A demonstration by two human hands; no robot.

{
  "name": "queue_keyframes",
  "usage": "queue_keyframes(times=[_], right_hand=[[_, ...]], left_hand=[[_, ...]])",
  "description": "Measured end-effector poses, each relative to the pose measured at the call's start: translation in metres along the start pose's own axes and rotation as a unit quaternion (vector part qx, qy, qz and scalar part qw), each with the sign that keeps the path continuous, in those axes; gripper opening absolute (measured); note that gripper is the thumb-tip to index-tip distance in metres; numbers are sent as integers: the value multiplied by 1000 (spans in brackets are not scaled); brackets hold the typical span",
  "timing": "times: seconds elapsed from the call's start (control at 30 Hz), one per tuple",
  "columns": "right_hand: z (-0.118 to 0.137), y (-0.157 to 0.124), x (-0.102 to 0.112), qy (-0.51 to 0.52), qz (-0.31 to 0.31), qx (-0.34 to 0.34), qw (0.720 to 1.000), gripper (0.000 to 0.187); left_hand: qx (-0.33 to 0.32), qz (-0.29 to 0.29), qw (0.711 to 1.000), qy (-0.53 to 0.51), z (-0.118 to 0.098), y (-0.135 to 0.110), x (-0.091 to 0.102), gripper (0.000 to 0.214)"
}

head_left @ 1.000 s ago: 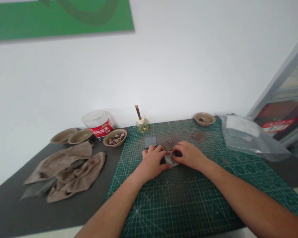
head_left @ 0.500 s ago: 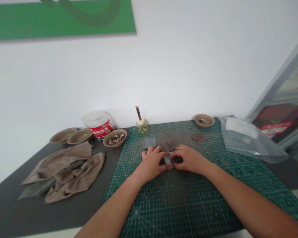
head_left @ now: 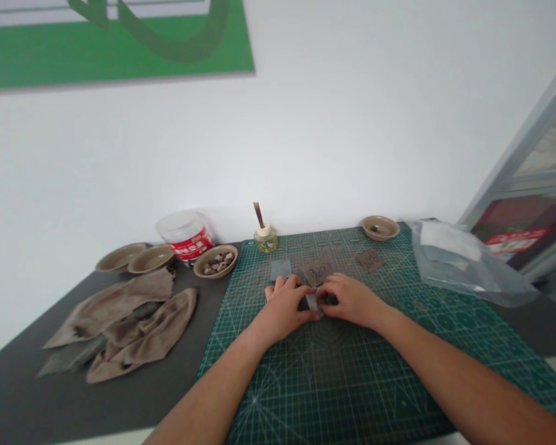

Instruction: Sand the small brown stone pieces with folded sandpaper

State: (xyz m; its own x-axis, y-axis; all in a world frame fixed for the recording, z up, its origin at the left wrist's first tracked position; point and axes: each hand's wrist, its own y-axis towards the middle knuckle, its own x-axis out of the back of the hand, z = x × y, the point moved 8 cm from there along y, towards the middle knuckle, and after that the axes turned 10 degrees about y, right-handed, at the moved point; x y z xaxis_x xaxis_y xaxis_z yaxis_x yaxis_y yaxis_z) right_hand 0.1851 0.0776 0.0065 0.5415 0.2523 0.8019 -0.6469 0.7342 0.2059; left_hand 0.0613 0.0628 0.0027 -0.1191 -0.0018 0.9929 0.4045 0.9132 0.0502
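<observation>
Both my hands meet at the middle of a green cutting mat (head_left: 333, 377). My left hand (head_left: 285, 306) lies on a small grey sheet (head_left: 312, 301), its fingers curled and pressing it down. My right hand (head_left: 349, 300) is closed in a pinch on a small dark thing at the sheet's right side; I cannot make out what it is. Just behind the hands lie a brown square marked with a number (head_left: 318, 272) and a grey square (head_left: 280, 269). Another brown square (head_left: 369, 260) lies further right.
Crumpled brown cloths (head_left: 130, 321) lie left on the dark table. Behind them stand two empty bowls (head_left: 136, 258), a bowl of small stones (head_left: 215, 261) and a white tub with a red label (head_left: 185, 233). A small bottle with a stick (head_left: 265, 238), another bowl (head_left: 380, 227) and a clear plastic bag (head_left: 463, 262) stand at the back and right.
The hands have stayed together on the grey sheet, with only small shifts of the fingers. The view has tipped down slightly.
</observation>
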Motion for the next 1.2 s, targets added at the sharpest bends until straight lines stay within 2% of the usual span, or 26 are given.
queue_keyframes(times=[0.1,0.27,0.4,0.53,0.67,0.83,0.97,1.1,1.2], right_hand=[[-6,0,5,-7,-32,-40,999,17],[-1,3,0,8,-12,-15,1000,15],[-9,4,5,-10,-47,-58,997,12],[-2,4,-3,20,-14,-15,1000,14],[-8,2,4,-1,-61,-60,996,13],[0,2,-2,15,-22,-23,999,13],[-8,1,4,-12,-59,-71,996,13],[-1,3,-4,-7,-34,-26,999,13],[-1,5,1,-18,-65,-24,997,13]], left_hand=[[-2,1,1000,-5,0,0,0,50],[6,5,1000,-8,-1,0,1,50],[7,13,1000,-12,-2,-2,4,53],[-3,6,1000,-8,-3,-3,5,48],[0,3,1000,-6,-2,-2,5,49],[8,16,1000,-8,-1,-2,3,49],[5,6,1000,-2,0,-1,1,51],[-7,5,1000,3,0,0,0,51],[-1,11,1000,4,1,1,1,54]])
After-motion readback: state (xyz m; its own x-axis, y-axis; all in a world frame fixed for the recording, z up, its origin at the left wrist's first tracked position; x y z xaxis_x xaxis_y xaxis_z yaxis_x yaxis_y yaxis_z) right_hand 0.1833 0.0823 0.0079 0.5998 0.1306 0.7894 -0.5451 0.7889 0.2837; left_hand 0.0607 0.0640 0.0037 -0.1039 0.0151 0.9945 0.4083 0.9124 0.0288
